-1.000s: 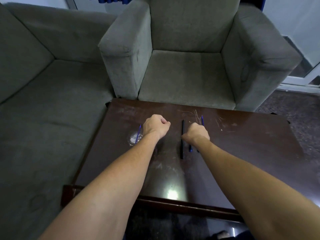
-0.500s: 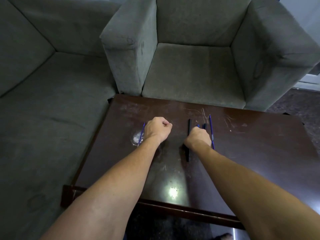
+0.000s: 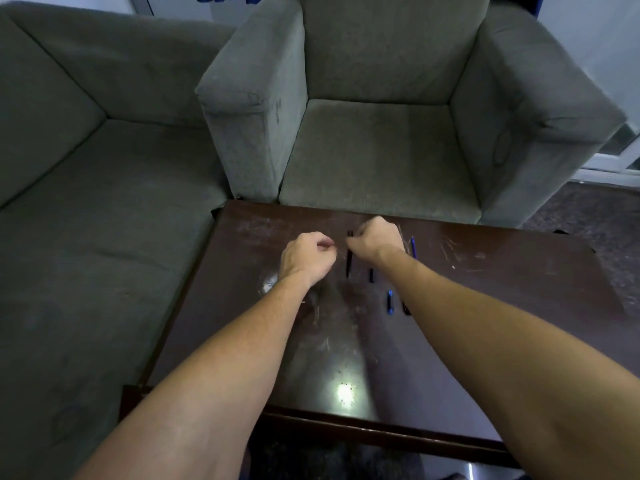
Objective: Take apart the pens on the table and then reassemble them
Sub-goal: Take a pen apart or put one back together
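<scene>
A black pen barrel (image 3: 348,261) lies lengthwise on the dark wooden table (image 3: 485,306). To its right are short dark-blue pen pieces (image 3: 371,275), (image 3: 390,302) and another half hidden by my right forearm (image 3: 405,308). A thin blue refill (image 3: 412,245) lies just right of my right wrist. My right hand (image 3: 375,239) is curled shut, its pinched fingertips over the barrel's far end. My left hand (image 3: 306,258) is a closed fist just left of the barrel. Whether either fist holds a small part is hidden.
A grey armchair (image 3: 377,147) stands against the table's far edge and a grey sofa (image 3: 86,202) runs along its left side. A pale smudge (image 3: 270,285) marks the table beside my left wrist. A lamp glare (image 3: 344,398) shines near the front edge.
My right hand has lifted off the small parts and moved left and farther away, over the black barrel's far end, uncovering the blue pieces. My left hand stays closed. The camera shifted.
</scene>
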